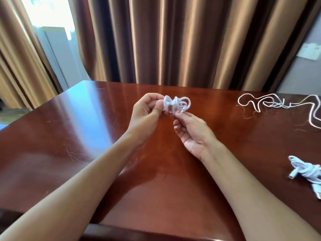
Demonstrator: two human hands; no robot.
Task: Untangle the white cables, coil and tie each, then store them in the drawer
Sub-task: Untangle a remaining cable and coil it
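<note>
A small coil (173,105) is pinched between left hand (147,113) and right hand (191,129) — above the tabletop (69,136).

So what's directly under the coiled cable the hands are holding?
Only bare table; the coiled cable is held above it by left hand and right hand. Nothing is hidden beneath.
</note>
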